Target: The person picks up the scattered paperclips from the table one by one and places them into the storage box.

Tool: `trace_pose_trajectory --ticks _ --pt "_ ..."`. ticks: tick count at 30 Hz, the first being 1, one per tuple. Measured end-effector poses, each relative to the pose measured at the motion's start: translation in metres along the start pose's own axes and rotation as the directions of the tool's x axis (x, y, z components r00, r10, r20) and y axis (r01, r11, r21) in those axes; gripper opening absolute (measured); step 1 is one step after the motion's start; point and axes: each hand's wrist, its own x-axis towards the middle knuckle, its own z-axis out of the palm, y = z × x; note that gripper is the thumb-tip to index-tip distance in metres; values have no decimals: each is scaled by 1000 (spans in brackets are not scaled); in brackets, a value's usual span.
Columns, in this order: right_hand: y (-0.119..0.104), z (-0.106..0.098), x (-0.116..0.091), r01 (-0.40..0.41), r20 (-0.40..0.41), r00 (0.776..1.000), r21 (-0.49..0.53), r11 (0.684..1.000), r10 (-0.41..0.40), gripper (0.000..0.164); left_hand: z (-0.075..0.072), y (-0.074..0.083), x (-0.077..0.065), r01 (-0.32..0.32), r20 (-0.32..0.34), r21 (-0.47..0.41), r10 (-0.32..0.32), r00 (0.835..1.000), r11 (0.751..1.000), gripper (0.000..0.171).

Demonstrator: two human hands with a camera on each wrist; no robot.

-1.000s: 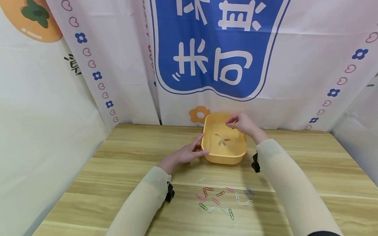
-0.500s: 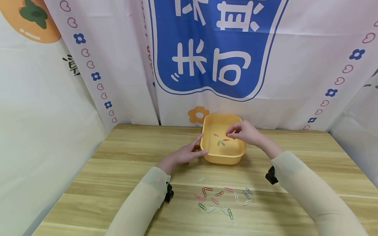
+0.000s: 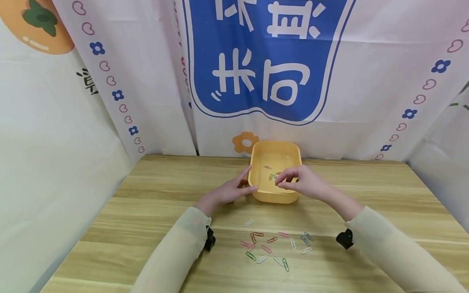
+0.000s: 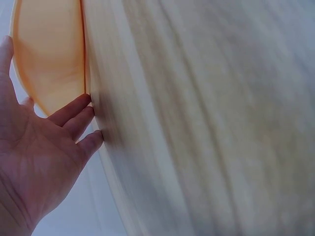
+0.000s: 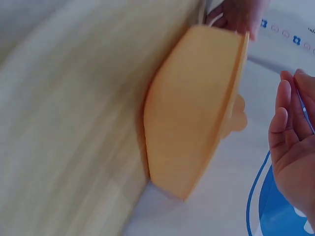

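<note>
A yellow plastic box [image 3: 262, 185] stands near the table's back edge. My left hand [image 3: 231, 191] steadies its left side, fingers and thumb spread along the rim and wall. Over the box's near right part is my right hand [image 3: 301, 181], thumb and index fingertips brought together. I cannot tell whether a paper clip is between them. On the box floor lie a pink paper clip [image 3: 267, 167], a green paper clip [image 3: 271, 177] and others, partly behind the right fingers. In the right wrist view the box's outer wall [image 5: 192, 108] hides its contents.
Several loose paper clips lie scattered in front of the box, among them a green clip [image 3: 286, 264], a white clip [image 3: 249, 223], a red clip [image 3: 271, 240] and a blue clip [image 3: 305, 241]. The wooden table [image 3: 159, 191] ends at a printed cloth [image 3: 219, 128] just behind the box.
My right hand has moved from the box's far right part toward its near side, with the forearm drawing back and outward. The left hand, the box and the clips on the table stay put.
</note>
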Motion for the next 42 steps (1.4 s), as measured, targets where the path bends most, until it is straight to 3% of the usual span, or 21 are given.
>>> trace_pose_trajectory --ticks 9,18,25,34,42 --pt "-3 22 -19 -2 56 998 66 998 -2 8 -2 0 -1 -13 -2 19 13 1000 1000 85" --pt "-8 46 -24 40 158 986 94 995 -55 9 -1 -1 -1 -8 -5 19 8 1000 1000 88" --pt "-7 64 -19 128 218 967 16 992 -128 8 -1 -2 -1 -15 0 10 15 1000 1000 86" --pt "-1 86 -10 166 324 937 -75 983 -133 15 -2 0 -2 -23 -3 -6 23 1000 1000 82" --pt "-1 98 2 201 321 935 -132 971 -150 21 -2 -1 -1 -30 4 -5 30 1000 1000 84"
